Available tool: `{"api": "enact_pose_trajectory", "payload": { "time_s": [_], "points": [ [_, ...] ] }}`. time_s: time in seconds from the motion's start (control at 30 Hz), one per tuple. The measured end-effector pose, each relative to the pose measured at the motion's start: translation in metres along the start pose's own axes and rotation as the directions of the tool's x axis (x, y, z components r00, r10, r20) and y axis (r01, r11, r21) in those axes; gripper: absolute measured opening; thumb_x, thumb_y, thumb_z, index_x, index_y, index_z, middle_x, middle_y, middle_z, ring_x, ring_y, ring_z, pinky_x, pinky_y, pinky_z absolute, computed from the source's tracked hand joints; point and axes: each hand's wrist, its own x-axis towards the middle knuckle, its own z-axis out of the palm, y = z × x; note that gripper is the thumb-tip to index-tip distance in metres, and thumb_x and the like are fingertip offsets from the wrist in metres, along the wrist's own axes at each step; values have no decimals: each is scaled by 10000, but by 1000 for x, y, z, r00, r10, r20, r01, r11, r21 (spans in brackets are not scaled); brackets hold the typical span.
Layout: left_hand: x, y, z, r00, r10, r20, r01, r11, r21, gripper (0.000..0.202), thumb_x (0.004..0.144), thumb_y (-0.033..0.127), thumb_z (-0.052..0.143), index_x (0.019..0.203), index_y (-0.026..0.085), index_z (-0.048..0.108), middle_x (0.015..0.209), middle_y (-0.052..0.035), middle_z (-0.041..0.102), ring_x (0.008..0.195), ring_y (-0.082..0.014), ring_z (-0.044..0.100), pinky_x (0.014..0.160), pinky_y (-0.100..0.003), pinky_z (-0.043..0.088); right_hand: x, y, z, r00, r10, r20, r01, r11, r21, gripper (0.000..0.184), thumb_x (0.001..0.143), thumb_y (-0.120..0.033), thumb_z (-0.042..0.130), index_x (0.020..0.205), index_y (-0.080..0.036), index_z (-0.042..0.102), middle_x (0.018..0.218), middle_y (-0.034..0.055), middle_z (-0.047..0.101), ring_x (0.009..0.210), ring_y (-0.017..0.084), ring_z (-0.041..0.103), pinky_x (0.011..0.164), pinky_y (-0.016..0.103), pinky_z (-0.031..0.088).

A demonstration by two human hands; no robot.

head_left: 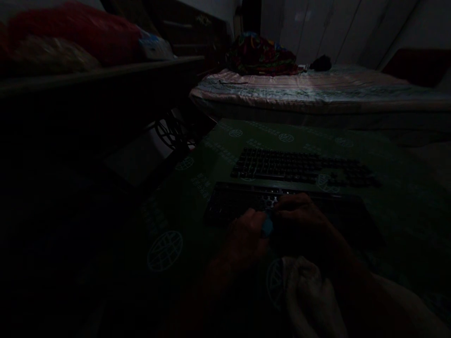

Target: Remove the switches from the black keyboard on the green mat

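Observation:
A black keyboard base (229, 199) lies on a green printed board, with pale bare spots showing where keycaps are off near its middle. My left hand (246, 234) is closed at its front edge around a small blue object (267, 226), whose kind is too dark to tell. Beside it, my right hand (301, 211) rests over the keyboard with bent fingers pressed together; what they grip is hidden. Behind the base, loose black keycaps (275, 163) are laid out in keyboard order on the board. A pale crumpled cloth (310, 291) lies below my right forearm.
The room is very dark. The green board (197, 220) carries white globe prints. To the left stands a dark table (151, 68) with a red bag (81, 30) on it. Beyond the board is a bed (299, 91) with a patterned blanket (260, 54).

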Motion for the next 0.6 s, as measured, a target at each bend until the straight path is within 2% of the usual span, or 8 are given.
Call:
{"api": "enact_pose_trajectory", "payload": {
  "time_s": [0.17, 0.3, 0.6],
  "points": [
    [-8, 6, 13, 998, 11, -64, -14, 998, -59, 208, 762, 191, 492, 968, 193, 522, 906, -45, 551, 777, -161, 541, 652, -264, 419, 1, 2, -2, 1000, -24, 4, 24, 1000, 9, 104, 629, -253, 606, 650, -164, 657, 633, 15, 586, 582, 133, 519, 506, 230, 386],
    [-13, 7, 20, 998, 24, -66, -31, 994, -105, 224, 735, 148, 491, 955, 189, 506, 936, -50, 544, 773, -157, 529, 650, -262, 417, -1, 2, -1, 1000, -7, 16, 7, 998, 55, 82, 633, -237, 603, 643, -163, 636, 604, -3, 533, 545, 117, 480, 475, 224, 357],
    [-13, 7, 16, 998, -41, -41, 37, 996, -83, 217, 713, 147, 482, 923, 185, 522, 883, -47, 539, 726, -155, 521, 602, -269, 389, -2, -1, 3, 998, 50, 37, -52, 996, 76, 87, 651, -252, 631, 656, -165, 632, 623, -3, 557, 563, 121, 499, 488, 227, 373]
  ]
}}
